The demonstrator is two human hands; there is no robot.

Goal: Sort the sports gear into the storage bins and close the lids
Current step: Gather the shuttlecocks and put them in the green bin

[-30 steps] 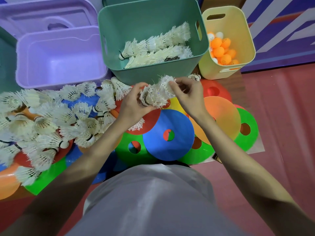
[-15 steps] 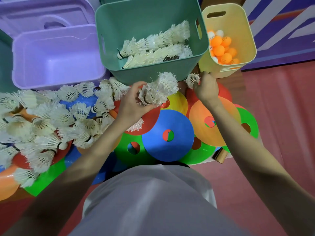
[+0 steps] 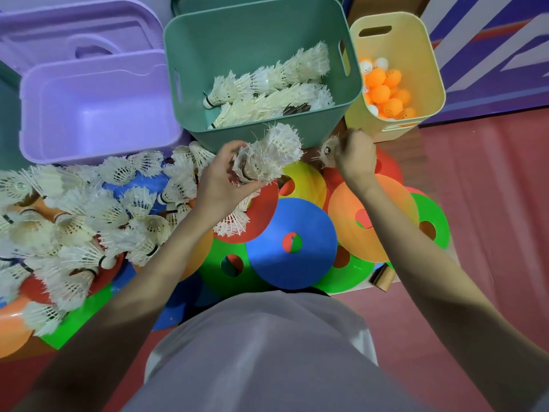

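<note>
Over scattered cones point(image 3: 292, 242), left hand point(image 3: 221, 182) grips stacked shuttlecocks point(image 3: 269, 154), right hand point(image 3: 355, 154) pinches one shuttlecock point(image 3: 327, 153)

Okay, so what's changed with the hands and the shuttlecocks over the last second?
The right hand left the stack of shuttlecocks, reached right toward the yellow bin and now pinches a single shuttlecock. The left hand holds the stack as before, in front of the green bin. Bins, cones and the loose pile stayed put.

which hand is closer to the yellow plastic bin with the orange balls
Right. The right hand, pinching a single shuttlecock, sits just below the yellow plastic bin. The left hand, gripping a shuttlecock stack, is in front of the green bin.
</note>
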